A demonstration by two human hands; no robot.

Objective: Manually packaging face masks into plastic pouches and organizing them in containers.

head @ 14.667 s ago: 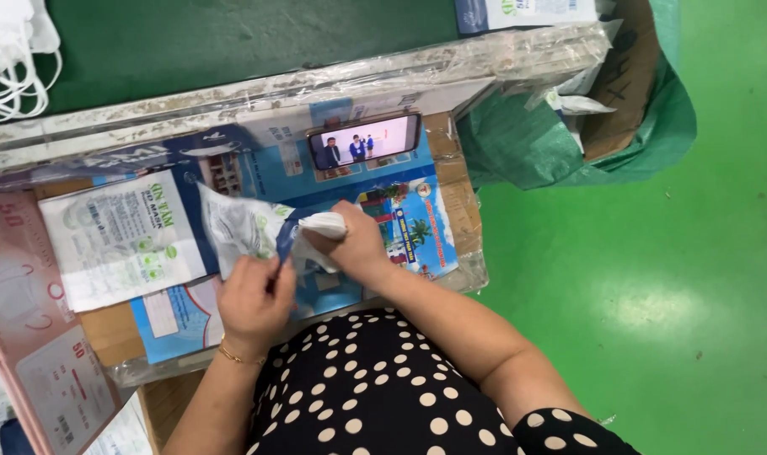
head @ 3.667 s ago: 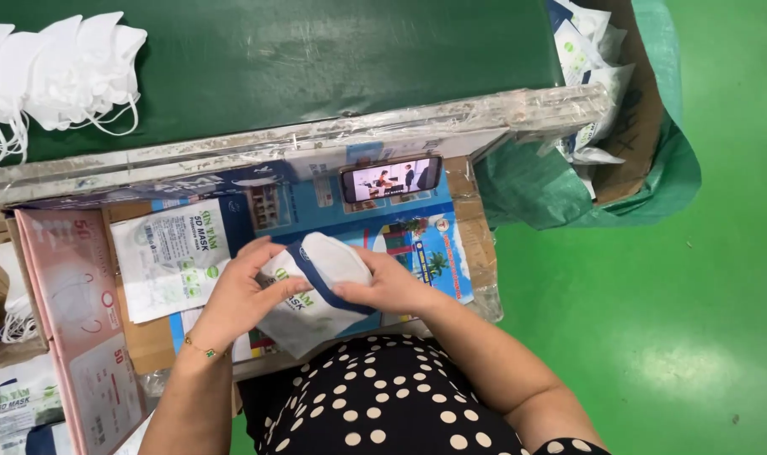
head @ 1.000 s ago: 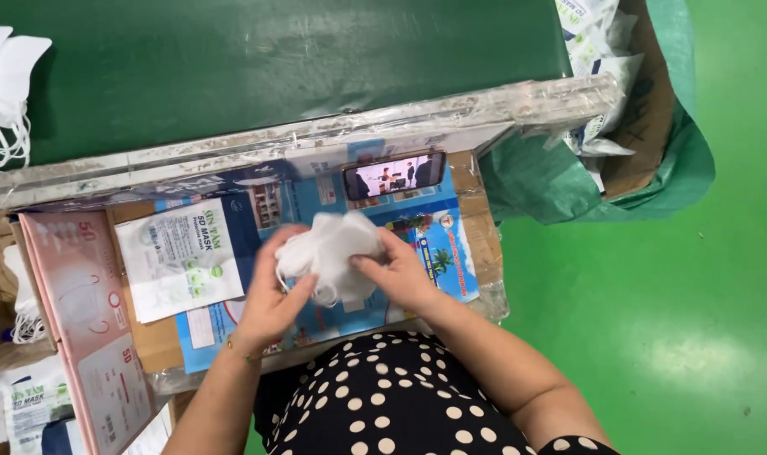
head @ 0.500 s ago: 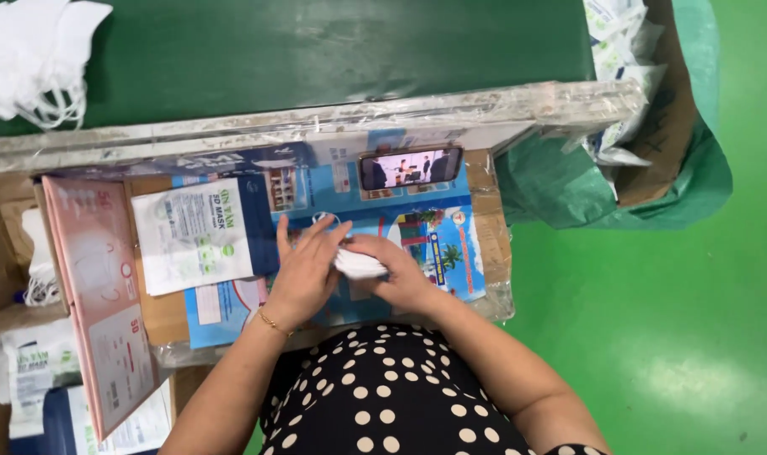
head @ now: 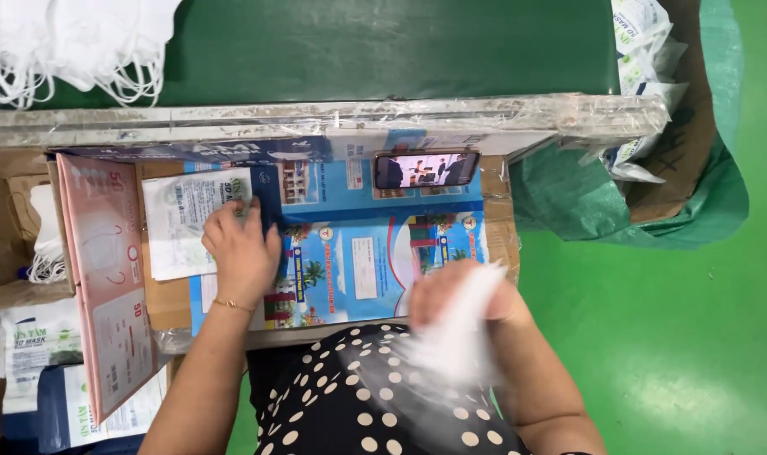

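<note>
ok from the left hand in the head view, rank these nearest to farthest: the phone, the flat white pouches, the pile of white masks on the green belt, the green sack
1. Flat white pouches: under the left hand fingertips.
2. Phone: up and to the right, propped against the ledge.
3. Pile of white masks: far top left on the green belt.
4. Green sack: far right, beside the bench.
Masks and sack are close to call.

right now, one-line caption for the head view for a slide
Left hand on a stack of printed pouches; right hand holds a blurred white packet.
</note>
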